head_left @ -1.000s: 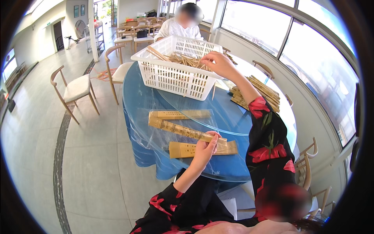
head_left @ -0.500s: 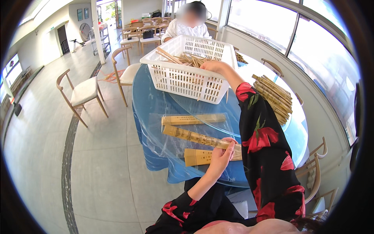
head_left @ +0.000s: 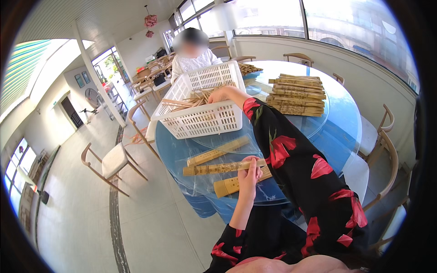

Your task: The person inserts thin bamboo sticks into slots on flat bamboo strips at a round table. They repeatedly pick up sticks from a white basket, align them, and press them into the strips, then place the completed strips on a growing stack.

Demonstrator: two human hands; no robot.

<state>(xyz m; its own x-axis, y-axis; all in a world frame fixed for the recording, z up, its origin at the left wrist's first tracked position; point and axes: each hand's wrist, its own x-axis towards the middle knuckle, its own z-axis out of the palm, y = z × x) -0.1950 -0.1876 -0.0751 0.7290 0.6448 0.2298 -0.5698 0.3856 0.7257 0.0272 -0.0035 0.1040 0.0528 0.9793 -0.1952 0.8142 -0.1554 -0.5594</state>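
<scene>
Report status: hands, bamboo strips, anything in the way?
Left hand on a bamboo strip on the table. Right hand in the white basket. Nothing blocking.

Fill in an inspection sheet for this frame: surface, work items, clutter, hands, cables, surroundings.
Surface: round glass-topped table over a blue cover.
Work items: three bamboo strips lying side by side at the near edge; white plastic basket holding more strips.
Clutter: flat stack of bamboo strips at the far right of the table; a smaller pile behind the basket.
Hands: left hand rests on the near strips, grip unclear; right hand reaches into the basket, fingers hidden among the strips.
Cables: nothing seen.
Surroundings: wooden chairs round the table, another person seated across it, large windows, tiled floor.
</scene>
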